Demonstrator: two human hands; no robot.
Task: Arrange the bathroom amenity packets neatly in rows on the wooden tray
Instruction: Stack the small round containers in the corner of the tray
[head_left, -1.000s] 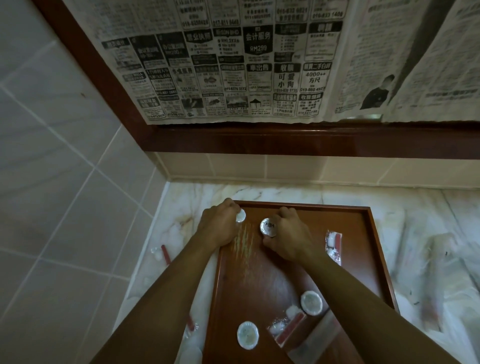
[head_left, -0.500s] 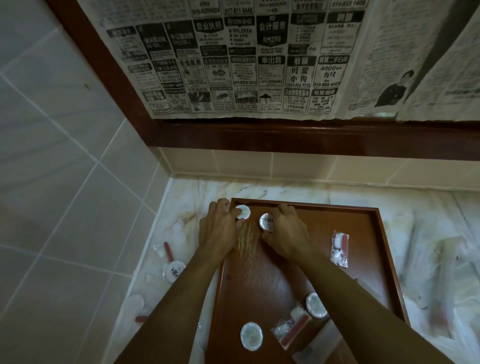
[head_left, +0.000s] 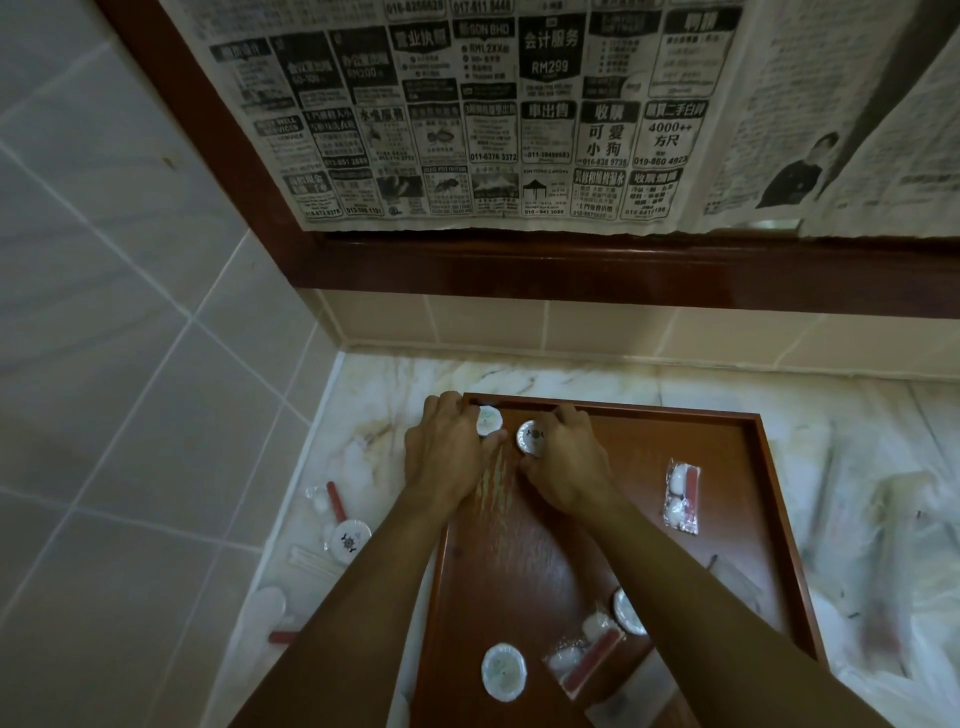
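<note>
A wooden tray (head_left: 748, 519) lies on a marble counter (head_left: 363, 415) in the corner of a tiled bathroom, and both hands work at its far left corner. The left hand (head_left: 441, 457) rests over the tray's left rim, and its fingertips touch a round white packet (head_left: 488, 420) that sits in the very corner; the fingers are bent over the packet's edge, but I cannot tell if they really pinch it. The right hand (head_left: 566, 462) holds a second round packet (head_left: 531, 436), with a dark print on top, between thumb and curled fingers, just beside the first one, so the two discs are almost touching in one line along the far wall of the tray. Further right on the tray, well apart from the hands, lies a clear sachet with white pads and a red stick (head_left: 681, 496). Near the front edge of the tray are another round white packet (head_left: 503, 671), a similar clear sachet with a red stick (head_left: 587, 657), and one more round packet (head_left: 626, 610), partly hidden by the right forearm. On the counter, left of the tray, there are a printed round packet (head_left: 349, 540), a sachet with a red stick (head_left: 327, 500) and a plain white disc (head_left: 267, 605). Above the counter, newspaper pages (head_left: 493, 114) cover the wood-framed mirror.
</note>
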